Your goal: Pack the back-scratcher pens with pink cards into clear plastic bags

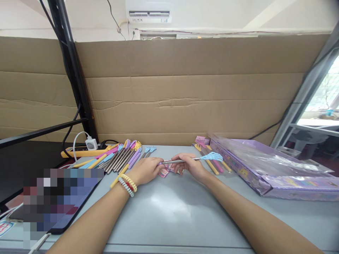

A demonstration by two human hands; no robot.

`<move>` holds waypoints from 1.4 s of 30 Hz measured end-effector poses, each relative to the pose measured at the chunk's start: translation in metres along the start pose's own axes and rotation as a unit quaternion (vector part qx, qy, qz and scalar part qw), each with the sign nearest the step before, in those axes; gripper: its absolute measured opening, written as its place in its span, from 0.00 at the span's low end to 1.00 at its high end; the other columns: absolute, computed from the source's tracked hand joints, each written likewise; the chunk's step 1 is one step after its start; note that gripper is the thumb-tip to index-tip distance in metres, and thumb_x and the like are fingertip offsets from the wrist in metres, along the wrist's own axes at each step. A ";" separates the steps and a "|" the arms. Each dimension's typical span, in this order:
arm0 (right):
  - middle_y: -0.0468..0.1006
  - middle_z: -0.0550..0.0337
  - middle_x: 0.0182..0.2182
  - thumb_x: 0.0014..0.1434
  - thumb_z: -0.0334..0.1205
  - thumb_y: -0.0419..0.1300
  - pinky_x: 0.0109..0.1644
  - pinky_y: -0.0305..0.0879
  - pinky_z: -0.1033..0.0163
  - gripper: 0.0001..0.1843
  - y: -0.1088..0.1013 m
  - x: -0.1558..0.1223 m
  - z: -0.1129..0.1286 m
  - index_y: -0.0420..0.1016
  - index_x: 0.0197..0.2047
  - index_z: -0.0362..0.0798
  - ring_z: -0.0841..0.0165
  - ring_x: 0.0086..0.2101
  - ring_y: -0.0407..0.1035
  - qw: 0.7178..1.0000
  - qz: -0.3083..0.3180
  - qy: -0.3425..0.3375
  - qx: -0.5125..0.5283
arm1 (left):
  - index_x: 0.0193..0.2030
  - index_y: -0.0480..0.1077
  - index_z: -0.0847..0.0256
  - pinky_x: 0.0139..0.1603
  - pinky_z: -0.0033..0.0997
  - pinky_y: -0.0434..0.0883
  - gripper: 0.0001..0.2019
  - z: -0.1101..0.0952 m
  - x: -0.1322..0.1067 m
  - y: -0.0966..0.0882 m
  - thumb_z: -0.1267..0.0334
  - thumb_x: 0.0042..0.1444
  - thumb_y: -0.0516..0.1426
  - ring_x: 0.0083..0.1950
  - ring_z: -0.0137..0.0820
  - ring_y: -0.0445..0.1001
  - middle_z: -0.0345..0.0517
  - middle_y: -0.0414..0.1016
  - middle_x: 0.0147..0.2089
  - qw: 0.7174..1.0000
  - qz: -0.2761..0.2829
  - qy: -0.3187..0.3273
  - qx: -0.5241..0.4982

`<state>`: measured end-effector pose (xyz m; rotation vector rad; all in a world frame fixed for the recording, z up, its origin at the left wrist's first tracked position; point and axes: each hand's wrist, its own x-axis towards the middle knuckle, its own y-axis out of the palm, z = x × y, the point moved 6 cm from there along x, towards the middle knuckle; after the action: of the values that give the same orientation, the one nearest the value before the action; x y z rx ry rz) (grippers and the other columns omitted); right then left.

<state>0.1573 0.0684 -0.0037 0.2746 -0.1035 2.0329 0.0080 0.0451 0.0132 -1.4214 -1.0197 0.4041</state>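
Both my hands are closed around a back scratcher [173,161], which lies level across the middle of the grey table. Its blue claw-shaped head [212,156] points right, past my right hand [192,167], which grips the metal rod. At the purple handle end is my left hand [148,170], with its fingers wrapped round and mostly hiding the handle. Small pink printed cards [164,171] lie on the table below and between my hands. Beyond my left hand is a pile of back scratchers [120,160] with metal rods and yellow, purple, blue and pink parts.
On the right stands a purple printed box [254,176] with clear plastic film [265,155] over it. Several scratchers in a clear bag [215,165] lie beside it. At left are a tablet [66,218], a yellow power strip [79,153] and a white charger [91,143]. Cardboard [185,91] walls the back.
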 end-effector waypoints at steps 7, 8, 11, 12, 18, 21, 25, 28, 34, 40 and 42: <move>0.78 0.52 0.23 0.50 0.49 0.56 0.19 0.60 0.66 0.17 -0.006 0.002 -0.002 0.73 0.32 0.42 0.67 0.20 0.70 0.999 -0.042 -0.001 -0.001 | 0.37 0.67 0.60 0.41 0.33 0.65 0.12 0.008 0.005 -0.006 0.63 0.60 0.43 0.40 0.33 0.69 0.47 0.70 0.39 0.997 -0.071 -0.025 -0.008; 0.78 0.52 0.23 0.50 0.49 0.56 0.18 0.59 0.66 0.17 -0.007 0.002 -0.001 0.73 0.32 0.42 0.67 0.19 0.70 0.999 -0.049 -0.004 -0.001 | 0.37 0.68 0.60 0.42 0.33 0.65 0.12 0.008 0.005 -0.009 0.63 0.60 0.44 0.40 0.33 0.68 0.47 0.69 0.39 0.995 -0.099 -0.014 -0.011; 0.78 0.52 0.24 0.50 0.49 0.55 0.17 0.59 0.66 0.17 -0.013 0.003 0.001 0.72 0.33 0.42 0.67 0.18 0.70 0.997 -0.074 -0.018 0.003 | 0.38 0.71 0.59 0.42 0.32 0.65 0.12 0.010 0.001 -0.025 0.61 0.59 0.47 0.39 0.32 0.67 0.47 0.67 0.37 0.979 -0.205 -0.012 -0.008; 0.78 0.52 0.24 0.50 0.50 0.55 0.17 0.58 0.66 0.18 -0.015 0.003 0.001 0.72 0.33 0.43 0.68 0.18 0.69 0.996 -0.081 -0.025 0.006 | 0.39 0.71 0.59 0.42 0.32 0.65 0.11 0.012 -0.001 -0.030 0.60 0.59 0.48 0.38 0.31 0.67 0.46 0.67 0.36 0.972 -0.234 -0.017 -0.014; 0.78 0.51 0.25 0.51 0.51 0.55 0.17 0.59 0.66 0.18 -0.019 0.004 -0.002 0.72 0.34 0.43 0.68 0.18 0.69 0.995 -0.088 -0.035 0.022 | 0.37 0.69 0.60 0.35 0.28 0.66 0.09 0.017 -0.005 -0.041 0.58 0.56 0.53 0.31 0.29 0.69 0.42 0.72 0.30 0.957 -0.271 -0.061 -0.080; 0.78 0.51 0.25 0.51 0.52 0.56 0.17 0.59 0.66 0.19 -0.018 0.004 -0.004 0.72 0.35 0.42 0.68 0.18 0.69 0.996 -0.084 -0.028 0.027 | 0.31 0.66 0.60 0.29 0.27 0.63 0.06 0.019 -0.004 -0.038 0.60 0.54 0.54 0.25 0.27 0.67 0.38 0.70 0.24 0.960 -0.241 -0.093 -0.104; 0.78 0.51 0.26 0.51 0.52 0.56 0.17 0.59 0.66 0.20 -0.016 0.004 -0.004 0.72 0.35 0.42 0.67 0.19 0.70 0.996 -0.071 -0.032 0.035 | 0.28 0.62 0.59 0.26 0.26 0.60 0.05 0.020 -0.001 -0.024 0.64 0.53 0.52 0.23 0.27 0.65 0.36 0.67 0.21 0.976 -0.144 -0.093 -0.136; 0.78 0.52 0.26 0.51 0.52 0.56 0.17 0.59 0.67 0.20 -0.014 0.003 -0.004 0.73 0.35 0.42 0.68 0.18 0.70 0.997 -0.062 -0.027 0.039 | 0.39 0.63 0.59 0.29 0.28 0.61 0.06 0.016 0.000 -0.012 0.65 0.55 0.48 0.29 0.30 0.67 0.40 0.70 0.28 0.987 -0.070 -0.064 -0.128; 0.78 0.52 0.25 0.52 0.53 0.56 0.17 0.59 0.66 0.20 -0.010 0.003 -0.004 0.73 0.35 0.43 0.67 0.19 0.69 0.998 -0.041 -0.021 0.030 | 0.49 0.63 0.57 0.37 0.30 0.62 0.14 0.006 -0.001 0.000 0.65 0.58 0.44 0.38 0.33 0.70 0.45 0.72 0.38 0.994 0.035 -0.027 -0.099; 0.78 0.52 0.26 0.52 0.52 0.57 0.17 0.59 0.66 0.19 -0.009 0.003 -0.004 0.73 0.34 0.43 0.68 0.19 0.69 0.999 -0.036 -0.012 0.026 | 0.31 0.67 0.59 0.29 0.29 0.58 0.21 0.009 0.000 -0.007 0.47 0.58 0.43 0.31 0.34 0.68 0.44 0.72 0.30 0.995 0.033 -0.088 -0.019; 0.78 0.52 0.26 0.52 0.52 0.57 0.18 0.59 0.66 0.19 -0.008 0.002 -0.005 0.74 0.34 0.43 0.68 0.19 0.69 0.999 -0.032 -0.007 0.024 | 0.28 0.68 0.59 0.28 0.29 0.58 0.26 0.011 0.000 -0.007 0.41 0.56 0.41 0.30 0.34 0.68 0.46 0.72 0.29 0.995 0.038 -0.095 -0.011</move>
<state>0.1627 0.0747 -0.0086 0.3192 -0.0534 1.9712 -0.0031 0.0509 0.0175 -1.4644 -1.1283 0.5939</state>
